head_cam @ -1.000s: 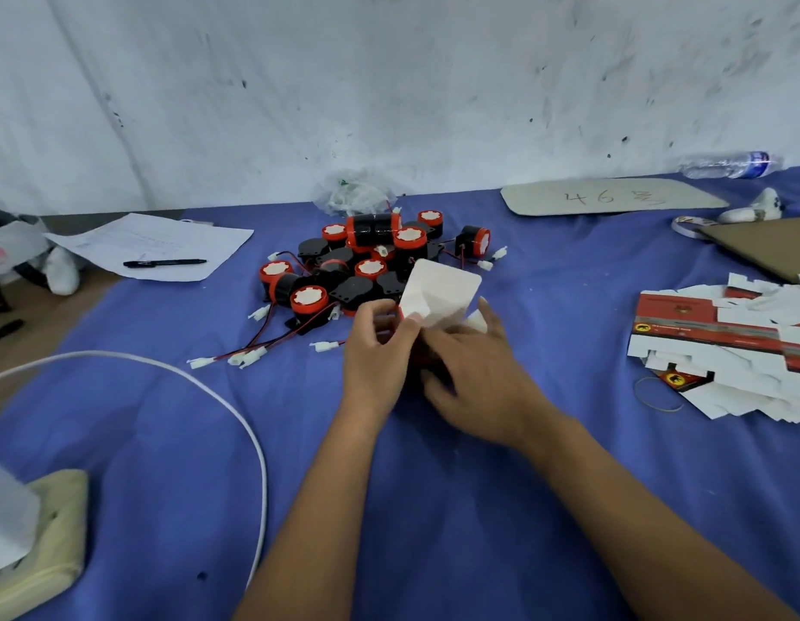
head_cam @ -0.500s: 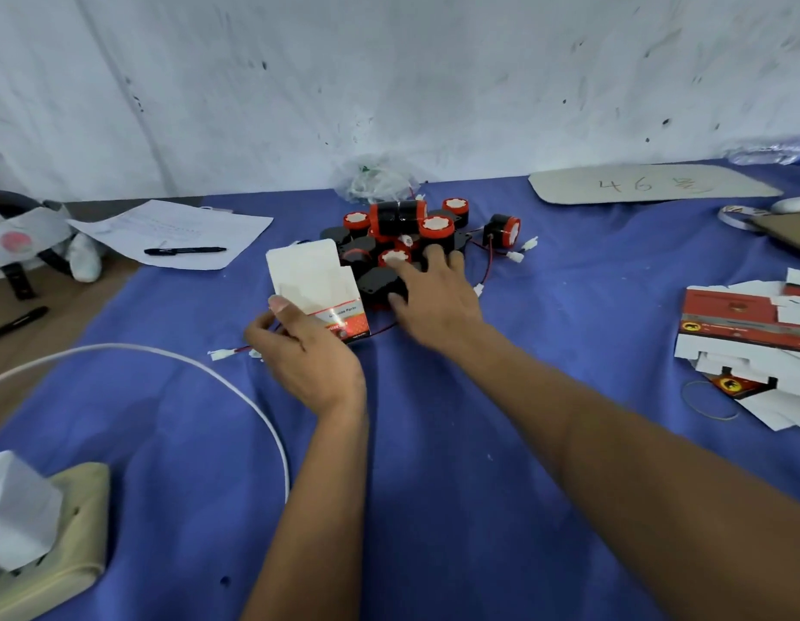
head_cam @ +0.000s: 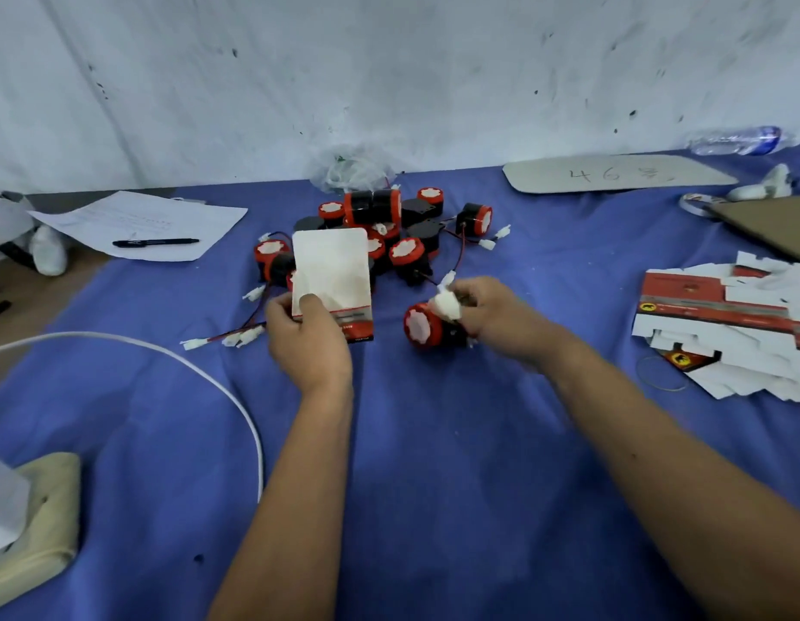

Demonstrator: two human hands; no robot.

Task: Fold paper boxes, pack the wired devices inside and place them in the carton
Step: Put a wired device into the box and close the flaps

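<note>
My left hand [head_cam: 306, 340] grips a small folded paper box [head_cam: 333, 280], white with a red and black printed side, its top flap standing open. My right hand [head_cam: 490, 313] holds a black and red wired device [head_cam: 423, 327] with its white connector bunched against the fingers, just right of the box. A pile of several more black and red wired devices [head_cam: 380, 230] lies on the blue cloth behind both hands. A stack of flat, unfolded boxes [head_cam: 725, 324] lies at the right.
A sheet of paper with a black pen [head_cam: 154, 242] lies at the back left. A white cable [head_cam: 201, 374] curves across the left side. A cardboard piece [head_cam: 613, 174] marked with writing and a plastic bottle [head_cam: 739, 138] sit at the back right. A rubber band [head_cam: 662, 374] lies by the box stack.
My right hand has pulled one device out of the pile toward me. My left hand has brought the box to the right, closer to it.
</note>
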